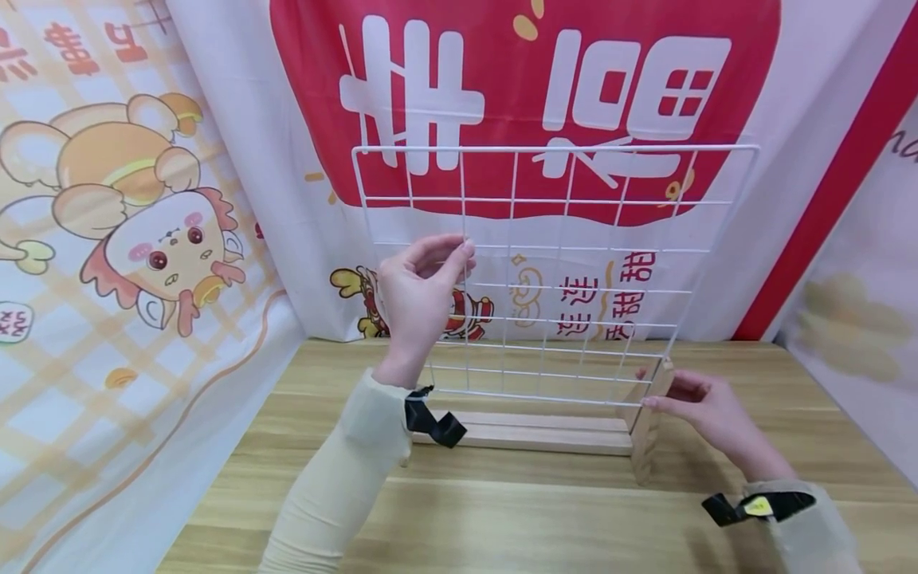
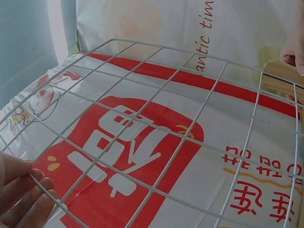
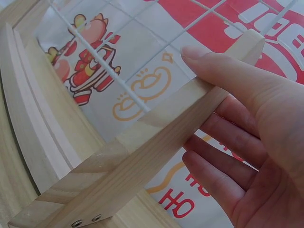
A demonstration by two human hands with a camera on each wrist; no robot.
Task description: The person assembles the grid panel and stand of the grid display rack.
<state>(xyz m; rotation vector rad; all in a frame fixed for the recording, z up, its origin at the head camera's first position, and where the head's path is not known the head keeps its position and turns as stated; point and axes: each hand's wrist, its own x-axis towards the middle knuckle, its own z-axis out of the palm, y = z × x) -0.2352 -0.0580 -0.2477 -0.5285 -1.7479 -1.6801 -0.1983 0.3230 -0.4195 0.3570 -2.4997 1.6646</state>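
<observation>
A white wire grid panel [image 1: 552, 149] stands upright in a light wooden stand, its lower part between the stand's side pieces. My left hand [image 1: 423, 291] pinches a vertical wire on the panel's left half; the left wrist view shows thumb and fingers [image 2: 35, 190] around that wire. On the right, my right hand [image 1: 706, 406] holds the wooden side piece [image 1: 645, 442] near its upper end. In the right wrist view the thumb [image 3: 204, 61] lies on the edge of this piece, with the fingers on its outer face. The stand's left side is hidden behind my left arm.
The stand's low grooved crossbar [image 1: 538, 434] runs along the wood-grain table [image 1: 502, 518]. A printed red and white cloth [image 1: 516, 88] hangs close behind the panel. Another cartoon-printed cloth [image 1: 143, 239] borders the left side, and pale fabric [image 1: 853, 335] the right.
</observation>
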